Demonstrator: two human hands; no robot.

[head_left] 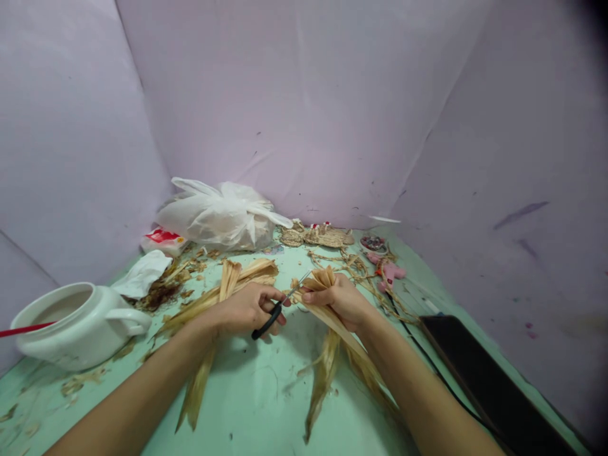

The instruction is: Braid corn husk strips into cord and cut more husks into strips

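My left hand is closed round the black handle of a pair of scissors. The blades slant up and right, their tips close to a bundle of dried corn husks. That bundle is pinched near its gathered top in my right hand, thumb across the front, while its long ends hang down toward me. Whether the blades touch the husk I cannot tell. Behind and beside my left hand lie more dried corn husks, some crossing each other on the green table.
At the left stands a white pot with a red stick. Behind are a tied white plastic bag, a crumpled tissue and woven pieces. A pink glue gun with a black cord and a dark flat slab lie right. Husk scraps litter the left.
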